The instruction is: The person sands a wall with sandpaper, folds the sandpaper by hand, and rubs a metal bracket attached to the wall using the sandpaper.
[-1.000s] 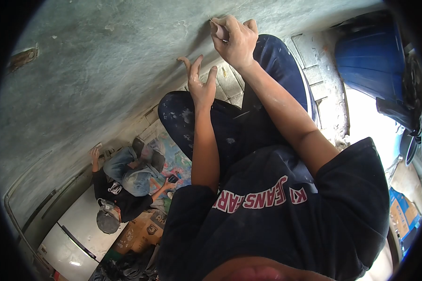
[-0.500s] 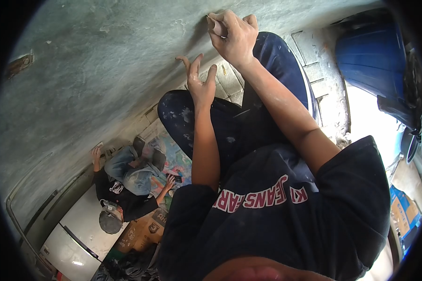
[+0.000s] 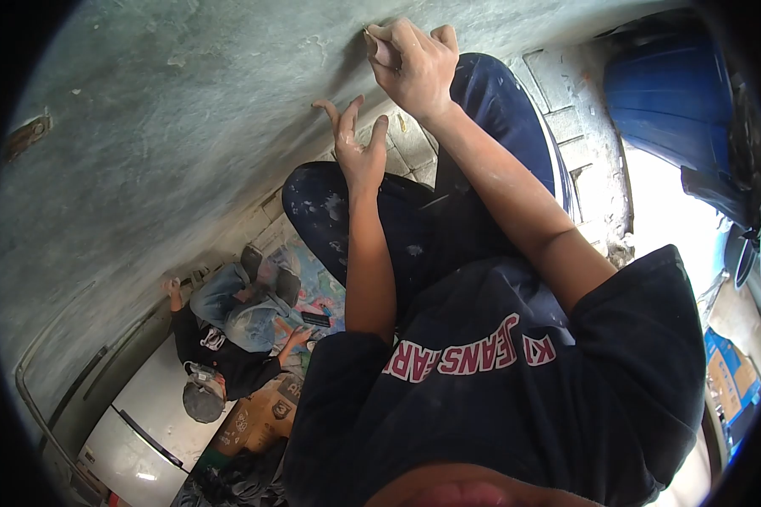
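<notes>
My right hand (image 3: pixel 418 72) is closed against the grey-green plastered wall (image 3: pixel 203 101), its fingers curled round something small that I cannot make out. A pale dust coats that hand and its forearm. Lower and to the left, my left hand (image 3: pixel 360 152) holds nothing. Its fingers are spread and bent, with the fingertips close to the wall; whether they touch it I cannot tell. Below both hands are my bent knees in dark, dust-spotted trousers (image 3: pixel 334 207).
At lower left, another person (image 3: pixel 228 338) sits on a patterned cloth by the wall, near a dark flat object (image 3: pixel 315 319). Behind is a white refrigerator (image 3: pixel 135 444). A blue barrel (image 3: pixel 668 93) stands at upper right. A brown wooden piece (image 3: pixel 28 138) is set in the wall.
My right hand has shifted slightly left along the wall; my left hand is nearly still. The other person's hand has come off the dark flat object, which lies on the cloth.
</notes>
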Tool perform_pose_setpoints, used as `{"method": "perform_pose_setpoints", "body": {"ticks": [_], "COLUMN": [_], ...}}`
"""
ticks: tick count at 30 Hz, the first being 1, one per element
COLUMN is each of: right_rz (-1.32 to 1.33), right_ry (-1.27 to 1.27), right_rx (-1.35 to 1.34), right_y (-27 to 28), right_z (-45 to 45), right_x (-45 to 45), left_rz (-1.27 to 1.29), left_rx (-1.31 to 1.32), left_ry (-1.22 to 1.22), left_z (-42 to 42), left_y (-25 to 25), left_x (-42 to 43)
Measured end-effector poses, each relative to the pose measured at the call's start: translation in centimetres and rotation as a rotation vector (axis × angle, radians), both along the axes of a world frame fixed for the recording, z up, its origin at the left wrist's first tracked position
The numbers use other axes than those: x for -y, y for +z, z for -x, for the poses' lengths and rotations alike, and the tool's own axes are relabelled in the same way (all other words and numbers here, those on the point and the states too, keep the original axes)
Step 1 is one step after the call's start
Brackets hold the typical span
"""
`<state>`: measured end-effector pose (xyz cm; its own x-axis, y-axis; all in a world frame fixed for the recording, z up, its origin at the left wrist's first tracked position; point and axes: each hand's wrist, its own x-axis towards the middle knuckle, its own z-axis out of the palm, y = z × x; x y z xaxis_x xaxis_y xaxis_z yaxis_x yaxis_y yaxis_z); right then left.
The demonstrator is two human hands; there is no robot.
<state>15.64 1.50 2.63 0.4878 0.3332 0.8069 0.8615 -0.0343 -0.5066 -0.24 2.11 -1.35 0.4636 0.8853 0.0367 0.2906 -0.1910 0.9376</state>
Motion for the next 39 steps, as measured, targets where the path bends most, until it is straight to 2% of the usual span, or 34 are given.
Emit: {"method": "perform_pose_setpoints", "body": {"ticks": [6, 8, 12, 23, 27, 30, 35, 39], "right_rz": [-0.015, -0.017, -0.03, -0.018, -0.048, 0.036, -0.014, 0.114], "right_ry": [0.021, 0.023, 0.008, 0.021, 0.033, 0.024, 0.049, 0.039], "right_rx": [-0.005, 0.007, -0.006, -0.081, -0.066, -0.102, -0.095, -0.127], "right_y": [0.0, -0.3, 0.5, -0.3, 0.6, -0.6, 0.1, -0.8], "right_z": [0.0, -0.3, -0.6, 0.1, -0.5, 0.2, -0.1, 0.5], "right_x": [0.1, -0.2, -0.4, -0.1, 0.0, 0.1, 0.1, 0.4], "left_rz": [0.037, -0.023, 0.0, -0.008, -0.05, -0.009, 0.023, -0.044], "left_rx": [-0.001, -0.076, 0.022, -0.088, -0.014, -0.069, -0.077, -0.094], "left_ry": [0.012, -0.035, -0.023, -0.017, 0.0, -0.018, -0.001, -0.013], "left_z": [0.5, 0.2, -0.3, -0.3, -0.3, -0.4, -0.6, -0.6], "left_y": [-0.2, -0.1, -0.1, 0.7, -0.2, 0.7, 1.0, 1.0], "left_x": [0.4, -0.1, 0.0, 0.2, 0.2, 0.3, 0.5, 0.4]}}
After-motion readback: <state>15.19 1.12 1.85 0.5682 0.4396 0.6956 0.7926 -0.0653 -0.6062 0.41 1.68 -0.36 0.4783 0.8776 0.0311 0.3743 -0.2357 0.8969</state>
